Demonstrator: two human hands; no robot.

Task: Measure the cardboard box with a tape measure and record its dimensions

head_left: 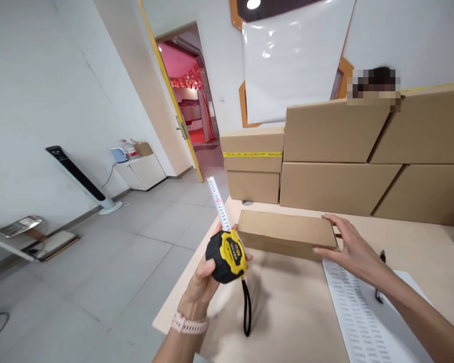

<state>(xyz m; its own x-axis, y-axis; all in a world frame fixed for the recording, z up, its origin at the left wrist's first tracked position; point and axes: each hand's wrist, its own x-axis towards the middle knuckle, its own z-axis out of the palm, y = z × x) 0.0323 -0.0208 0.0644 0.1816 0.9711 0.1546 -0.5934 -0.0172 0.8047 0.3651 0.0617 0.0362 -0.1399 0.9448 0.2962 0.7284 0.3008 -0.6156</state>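
My left hand is wrapped round a black and yellow tape measure. A short length of its white blade sticks out, pointing up and away past the table's left edge. From the case hangs a black wrist strap. Just beyond it lies a long, narrow cardboard box, flat on the table. My right hand grips the right end of this box, with the thumb on the near side and the fingers at the far corner. Fingertips of my left hand show close to the box's left end; I cannot tell whether they touch it.
A printed sheet lies on the table under my right forearm, with a dark pen on it. Stacked large cartons line the far side. Behind them, a person's head shows. A tower fan stands on the floor.
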